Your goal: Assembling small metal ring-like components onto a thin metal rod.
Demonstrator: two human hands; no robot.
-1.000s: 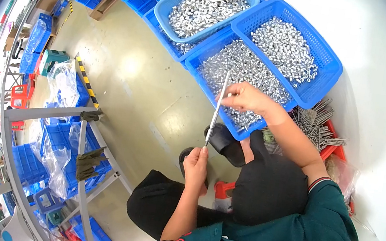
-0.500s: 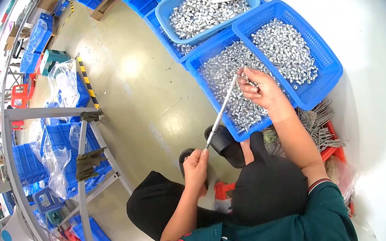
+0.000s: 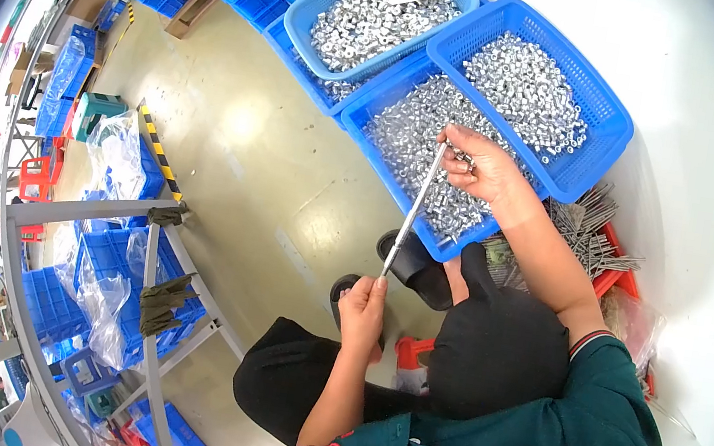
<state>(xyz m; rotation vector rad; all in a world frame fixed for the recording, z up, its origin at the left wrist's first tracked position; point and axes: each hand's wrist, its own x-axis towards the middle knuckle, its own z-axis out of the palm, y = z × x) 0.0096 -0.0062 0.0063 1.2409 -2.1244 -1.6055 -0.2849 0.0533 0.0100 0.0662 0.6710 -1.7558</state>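
My left hand [image 3: 360, 311] is closed in a pinch on the lower end of a thin silvery metal rod [image 3: 409, 223], which slants up and to the right. At its upper end, my right hand [image 3: 483, 170] has thumb and finger at the tip, with several small metal sleeves [image 3: 469, 161] in its curled fingers. Part of the rod looks thicker, as if sleeves are threaded on it. Below my right hand lies a blue basket [image 3: 438, 250] holding many loose metal sleeves [image 3: 418, 121].
Another blue basket [image 3: 612, 136] of sleeves overlaps it on the right; a light blue basket [image 3: 294, 27] with metal parts and a white card stands farther back. Bundled metal rods [image 3: 593, 221] lie by my right forearm. A grey metal frame [image 3: 100, 211] stands at left.
The rod's upper end and my right hand have shifted very slightly to the right. My left hand keeps its hold on the lower end.
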